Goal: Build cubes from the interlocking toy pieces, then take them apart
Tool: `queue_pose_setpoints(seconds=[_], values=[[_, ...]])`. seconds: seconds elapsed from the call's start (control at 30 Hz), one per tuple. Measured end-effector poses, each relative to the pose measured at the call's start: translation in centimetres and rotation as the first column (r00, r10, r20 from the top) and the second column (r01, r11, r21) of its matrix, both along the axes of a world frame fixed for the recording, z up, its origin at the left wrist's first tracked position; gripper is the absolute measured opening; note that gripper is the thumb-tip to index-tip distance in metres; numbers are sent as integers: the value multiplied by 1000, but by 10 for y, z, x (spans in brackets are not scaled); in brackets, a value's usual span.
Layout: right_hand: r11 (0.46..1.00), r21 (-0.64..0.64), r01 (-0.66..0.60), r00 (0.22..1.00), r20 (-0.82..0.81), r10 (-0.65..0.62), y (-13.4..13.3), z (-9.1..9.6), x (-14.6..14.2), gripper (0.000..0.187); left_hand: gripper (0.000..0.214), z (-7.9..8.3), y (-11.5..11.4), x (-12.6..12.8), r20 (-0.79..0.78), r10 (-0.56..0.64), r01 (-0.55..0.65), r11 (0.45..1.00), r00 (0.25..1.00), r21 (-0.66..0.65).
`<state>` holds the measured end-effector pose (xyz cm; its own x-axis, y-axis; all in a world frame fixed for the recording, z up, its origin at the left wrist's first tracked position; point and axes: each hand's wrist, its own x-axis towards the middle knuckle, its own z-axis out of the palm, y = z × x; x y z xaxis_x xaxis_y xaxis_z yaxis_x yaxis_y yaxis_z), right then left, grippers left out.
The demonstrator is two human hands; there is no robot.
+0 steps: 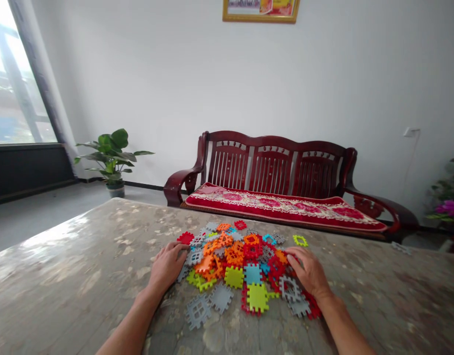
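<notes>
A heap of notched plastic building tiles in orange, red, grey, blue and lime green lies on the table in front of me. At the heap's left edge rests my left hand, its fingers loosely stretched and touching the outer pieces beside a grey window tile. My right hand lies along the opposite edge, thumb and fingers apart, near an orange piece and a grey open-framed tile. Neither hand visibly holds a tile. Some fingertips are hidden. Nearest me are another grey window tile and a lime square tile.
A patterned cover lies over the table. One lime frame tile sits apart behind my right hand, and a grey piece lies far right. Beyond stand a wooden bench and a potted plant.
</notes>
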<state>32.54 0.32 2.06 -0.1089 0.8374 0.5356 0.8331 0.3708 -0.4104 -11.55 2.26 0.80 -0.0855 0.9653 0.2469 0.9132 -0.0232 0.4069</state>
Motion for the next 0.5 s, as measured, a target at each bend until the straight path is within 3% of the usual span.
queue_pose_setpoints(seconds=[0.17, 0.33, 0.5], values=[[990, 72, -120, 990, 83, 113, -8, 17, -31, 18, 35, 2, -1, 1, -2, 8, -8, 1000, 1000, -8], [970, 52, -239, 967, 107, 233, -27, 40, -76, 11, 35, 4, -2, 2, -12, 11, -12, 1000, 1000, -24], [986, -31, -165, 965, 200, 168, -43, 44, -121, 20, 36, 4, -2, 3, -6, 13, -13, 999, 1000, -30]])
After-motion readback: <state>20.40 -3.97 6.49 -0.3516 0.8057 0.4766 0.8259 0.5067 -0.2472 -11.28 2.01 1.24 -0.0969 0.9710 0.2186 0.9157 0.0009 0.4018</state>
